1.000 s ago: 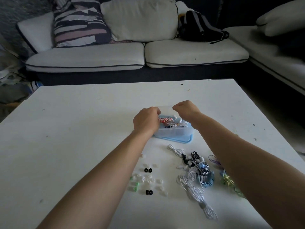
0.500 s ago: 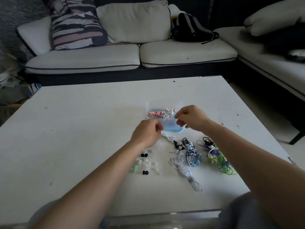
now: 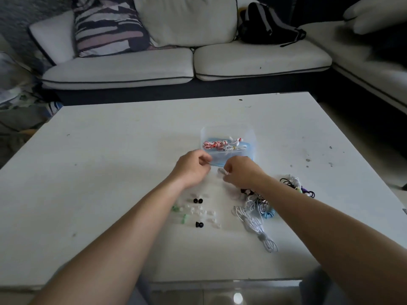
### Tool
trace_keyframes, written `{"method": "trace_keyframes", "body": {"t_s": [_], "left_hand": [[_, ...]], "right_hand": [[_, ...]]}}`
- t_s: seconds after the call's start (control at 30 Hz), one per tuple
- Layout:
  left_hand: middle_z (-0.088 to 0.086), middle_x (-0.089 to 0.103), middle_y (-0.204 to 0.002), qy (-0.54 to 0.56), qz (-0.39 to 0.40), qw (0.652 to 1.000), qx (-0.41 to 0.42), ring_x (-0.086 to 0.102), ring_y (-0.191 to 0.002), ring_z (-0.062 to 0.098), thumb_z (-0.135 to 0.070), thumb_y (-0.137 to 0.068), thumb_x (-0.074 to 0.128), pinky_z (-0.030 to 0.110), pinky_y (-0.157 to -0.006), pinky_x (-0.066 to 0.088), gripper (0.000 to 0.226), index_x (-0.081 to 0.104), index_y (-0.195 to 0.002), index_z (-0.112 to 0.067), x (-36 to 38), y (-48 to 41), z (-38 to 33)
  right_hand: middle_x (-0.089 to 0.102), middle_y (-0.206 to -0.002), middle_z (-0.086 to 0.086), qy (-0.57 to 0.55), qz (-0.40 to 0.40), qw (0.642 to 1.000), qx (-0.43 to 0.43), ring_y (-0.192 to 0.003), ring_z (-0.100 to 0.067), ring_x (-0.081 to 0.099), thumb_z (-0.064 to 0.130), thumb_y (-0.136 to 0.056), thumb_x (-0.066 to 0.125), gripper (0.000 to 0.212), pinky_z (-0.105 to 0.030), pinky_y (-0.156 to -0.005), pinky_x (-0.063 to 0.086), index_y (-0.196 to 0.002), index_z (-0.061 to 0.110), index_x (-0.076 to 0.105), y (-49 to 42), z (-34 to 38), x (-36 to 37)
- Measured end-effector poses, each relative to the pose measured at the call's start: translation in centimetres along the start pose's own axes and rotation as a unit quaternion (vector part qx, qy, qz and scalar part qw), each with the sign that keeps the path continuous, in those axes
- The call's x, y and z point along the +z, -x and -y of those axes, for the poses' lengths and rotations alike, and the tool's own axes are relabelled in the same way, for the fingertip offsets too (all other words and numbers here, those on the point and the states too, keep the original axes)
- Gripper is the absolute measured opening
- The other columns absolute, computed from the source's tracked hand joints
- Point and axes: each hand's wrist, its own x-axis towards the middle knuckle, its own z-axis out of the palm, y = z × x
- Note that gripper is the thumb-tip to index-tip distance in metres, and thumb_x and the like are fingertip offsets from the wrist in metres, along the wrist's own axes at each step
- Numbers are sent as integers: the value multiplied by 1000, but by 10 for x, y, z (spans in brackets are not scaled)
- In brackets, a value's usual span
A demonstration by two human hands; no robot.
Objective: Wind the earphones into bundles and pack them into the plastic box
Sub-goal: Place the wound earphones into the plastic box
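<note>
Two bundles [image 3: 212,144] noted packed in plastic box [image 3: 251,137], mid-worktop [image 3: 110,161]. Tangled earphones [image 3: 253,205] unwound at its 5 o'clock. White cord [image 3: 221,171] pinched by right hand [image 3: 240,172]; left hand [image 3: 193,168] curled, hold cannot be told.

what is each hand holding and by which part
The right hand pinches a white earphone by one end. The left hand is curled; its hold cannot be told.
</note>
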Motion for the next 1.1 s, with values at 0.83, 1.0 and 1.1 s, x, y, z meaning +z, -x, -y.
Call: {"method": "trace_keyframes", "body": {"t_s": [0.83,1.0,1.1], "left_hand": [[19,70,-95,343,57,935,-73,73,-81,25,2,-94,60,24,-75,60,17,67,-110,5,-36,53,-36],[16,73,-85,309,42,949,-34,73,-71,19,-4,-91,68,21,-66,58,22,57,-108,1,-41,76,-38],[17,73,-85,334,37,941,-31,73,-71,21,-6,-86,73,23,-67,59,24,54,-100,-1,-42,86,-41]], "right_hand": [[64,-94,-20,-652,58,751,85,-81,-32,71,-1,-86,53,14,-49,-83,60,-99,2,59,64,37,-69],[66,-83,-12,-588,26,808,42,-82,-27,67,0,-89,53,16,-44,-80,58,-87,10,65,88,49,-65],[63,-81,-7,-540,3,841,4,-73,-21,64,-2,-88,57,16,-33,-66,54,-93,9,69,100,57,-58]]}}
